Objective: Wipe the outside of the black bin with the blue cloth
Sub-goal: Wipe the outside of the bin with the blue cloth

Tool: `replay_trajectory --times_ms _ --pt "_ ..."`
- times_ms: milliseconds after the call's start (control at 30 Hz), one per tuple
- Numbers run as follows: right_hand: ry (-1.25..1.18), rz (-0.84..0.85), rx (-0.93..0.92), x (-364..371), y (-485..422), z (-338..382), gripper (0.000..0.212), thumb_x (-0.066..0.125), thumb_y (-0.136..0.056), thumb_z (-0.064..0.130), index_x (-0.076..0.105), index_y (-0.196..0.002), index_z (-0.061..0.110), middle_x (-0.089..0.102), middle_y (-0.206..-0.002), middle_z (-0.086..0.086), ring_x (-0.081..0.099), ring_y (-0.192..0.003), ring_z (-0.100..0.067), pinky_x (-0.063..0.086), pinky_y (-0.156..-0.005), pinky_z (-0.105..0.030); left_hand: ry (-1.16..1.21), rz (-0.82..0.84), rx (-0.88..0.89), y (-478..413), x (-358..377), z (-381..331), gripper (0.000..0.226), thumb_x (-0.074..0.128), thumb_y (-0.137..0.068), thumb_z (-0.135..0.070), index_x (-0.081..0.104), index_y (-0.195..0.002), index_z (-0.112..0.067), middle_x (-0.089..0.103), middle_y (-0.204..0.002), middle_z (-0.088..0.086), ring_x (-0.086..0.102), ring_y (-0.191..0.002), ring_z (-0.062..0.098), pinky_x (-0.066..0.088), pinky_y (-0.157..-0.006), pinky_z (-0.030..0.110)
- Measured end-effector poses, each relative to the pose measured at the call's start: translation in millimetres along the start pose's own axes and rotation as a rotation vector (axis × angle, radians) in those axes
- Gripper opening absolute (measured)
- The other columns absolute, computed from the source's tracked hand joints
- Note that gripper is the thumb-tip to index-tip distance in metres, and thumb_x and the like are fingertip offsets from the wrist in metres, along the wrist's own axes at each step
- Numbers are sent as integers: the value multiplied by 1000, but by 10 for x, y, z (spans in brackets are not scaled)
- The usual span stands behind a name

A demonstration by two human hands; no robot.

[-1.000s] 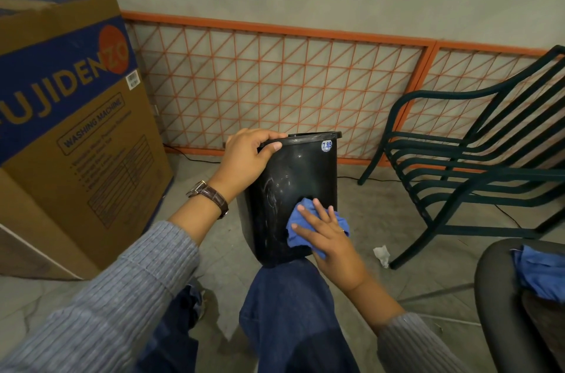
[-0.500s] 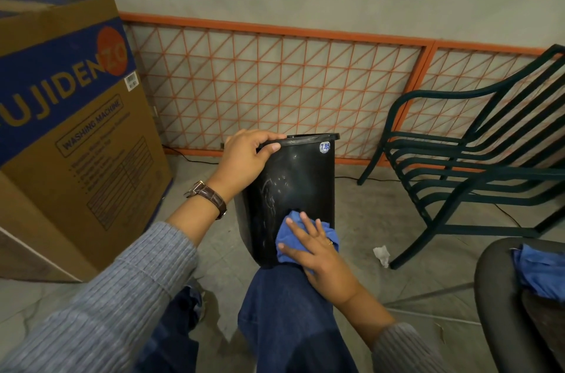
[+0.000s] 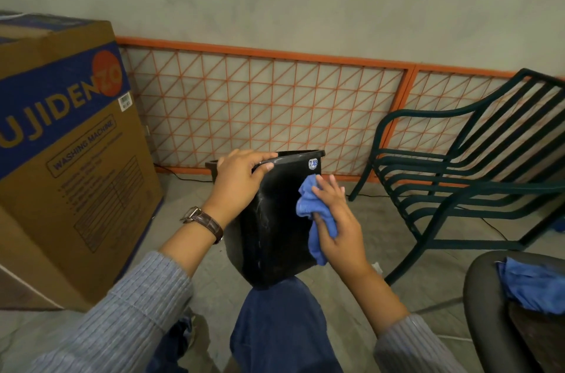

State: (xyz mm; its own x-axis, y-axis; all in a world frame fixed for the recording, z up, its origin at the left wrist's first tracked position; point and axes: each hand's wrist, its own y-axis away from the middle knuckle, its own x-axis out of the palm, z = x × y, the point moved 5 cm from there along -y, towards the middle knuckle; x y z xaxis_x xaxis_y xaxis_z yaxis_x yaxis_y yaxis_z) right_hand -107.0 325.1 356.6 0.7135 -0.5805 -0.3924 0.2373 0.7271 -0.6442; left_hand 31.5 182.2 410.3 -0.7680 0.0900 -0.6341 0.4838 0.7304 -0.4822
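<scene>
Right now your right hand (image 3: 337, 230) lies flat against the right-hand part of the bin's near face. Its fingers (image 3: 325, 189) are straight and slightly spread, pressing the blue cloth (image 3: 307, 204) to the plastic rather than closing round it. The thumb is half buried in the folds, so you cannot tell how much it holds. The cloth is bunched under your palm, and a loose tail hangs down past the heel of the hand.

Your left hand (image 3: 238, 181) grips the near left corner of the rim (image 3: 293, 157), fingers hooked over the top edge and thumb on the outer wall. A brown-strapped watch (image 3: 203, 219) sits on that wrist.

Between the two hands the black bin (image 3: 272, 235) stands with its long axis close to upright, mouth pointing up and base down. The base rests on your knee (image 3: 275, 317), clear of the floor. A small round price sticker (image 3: 313, 163) sits just under the rim at the upper right, above the cloth. Pale scuff marks run down the near face to the left of the cloth.

Further out, a large cardboard box (image 3: 61, 164) stands at your left and an orange grille (image 3: 260, 109) leans along the wall behind. A dark green chair (image 3: 458, 177) is at your right, and another blue rag (image 3: 533, 284) lies on a dark seat (image 3: 489, 305) at the lower right.
</scene>
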Motion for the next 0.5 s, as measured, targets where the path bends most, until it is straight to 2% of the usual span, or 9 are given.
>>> replay_trajectory --times_ms 67,133,200,267,367,433,500 --pt "5 39 -31 -45 -209 114 31 49 -91 15 55 -121 19 26 -154 0 9 -145 -22 11 -118 -45 -29 -12 7 24 -32 -102 28 55 -90 -27 62 -117 -29 64 -107 -4 47 -104 14 23 -87 29" --pt "54 177 -27 -37 -376 154 19 52 -89 20 59 -106 24 10 -157 1 -5 -145 -19 4 -119 -37 -34 -15 13 51 -79 -192 31 55 -90 -28 59 -121 -28 64 -103 -2 50 -104 19 25 -89 31" --pt "103 339 -10 6 -459 149 9 51 -91 24 58 -95 19 4 -158 3 -12 -144 -14 -5 -118 -37 -48 2 21 107 -110 -272 39 54 -91 -28 50 -129 -29 58 -92 -6 50 -98 16 27 -91 31" --pt "143 418 -19 14 -473 161 11 51 -91 19 56 -98 12 12 -156 6 -8 -144 -8 -7 -118 -38 -21 27 28 177 -133 -311 49 54 -91 -27 38 -137 -32 53 -86 -13 52 -91 11 32 -95 32" --pt "125 435 -101 -56 -465 266 13 54 -89 6 54 -101 2 18 -145 15 2 -139 7 7 -113 -15 119 147 31 255 -175 -262 56 50 -90 -38 24 -139 -43 60 -90 -14 56 -93 7 42 -97 42" --pt "111 446 -129 -88 -457 298 13 55 -87 1 54 -100 0 19 -143 12 7 -136 11 13 -106 -7 117 211 91 287 -239 -200 45 41 -86 -54 32 -130 -52 61 -96 -15 53 -99 6 42 -96 42" --pt "102 449 -127 -103 -456 264 13 55 -87 0 53 -100 0 21 -144 10 11 -137 7 16 -106 -9 102 229 166 298 -340 -114 40 35 -84 -62 44 -122 -53 59 -102 -18 48 -101 2 40 -95 35"
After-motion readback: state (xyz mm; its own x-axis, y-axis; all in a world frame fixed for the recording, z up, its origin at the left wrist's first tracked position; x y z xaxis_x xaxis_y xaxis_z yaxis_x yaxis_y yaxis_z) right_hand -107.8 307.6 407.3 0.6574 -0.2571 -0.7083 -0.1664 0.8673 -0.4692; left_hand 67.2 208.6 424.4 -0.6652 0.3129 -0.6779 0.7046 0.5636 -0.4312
